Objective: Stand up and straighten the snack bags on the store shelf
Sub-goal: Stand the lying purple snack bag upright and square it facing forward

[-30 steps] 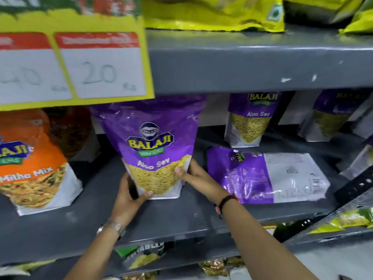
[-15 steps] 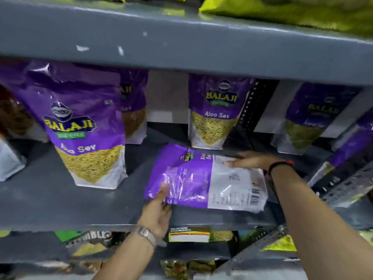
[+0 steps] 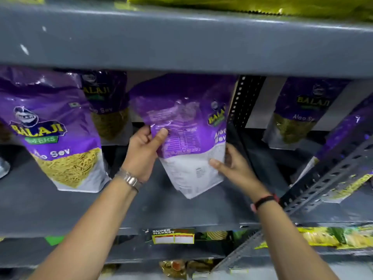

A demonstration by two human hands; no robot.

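Observation:
A purple and white Aloo Sev bag (image 3: 185, 138) is upright over the grey shelf (image 3: 181, 211), tilted, its back panel turned towards me. My left hand (image 3: 143, 152) grips its left edge, thumb on the purple part. My right hand (image 3: 230, 168) holds its lower right side, thumb on the white part. To the left, another Aloo Sev bag (image 3: 58, 138) stands upright, front facing out. A further bag (image 3: 109, 110) stands behind it. One more bag (image 3: 298, 114) stands at the back right.
The grey shelf above (image 3: 181, 43) hangs low over the bag tops. A perforated metal upright (image 3: 240, 100) stands just right of the held bag. A slanted perforated rail (image 3: 331, 174) crosses at the right. A price label (image 3: 173, 236) sits on the shelf's front edge.
The bag that lay flat on the shelf has been lifted upright by both hands. My left hand moved from its lower left corner to its left edge. The camera moved closer.

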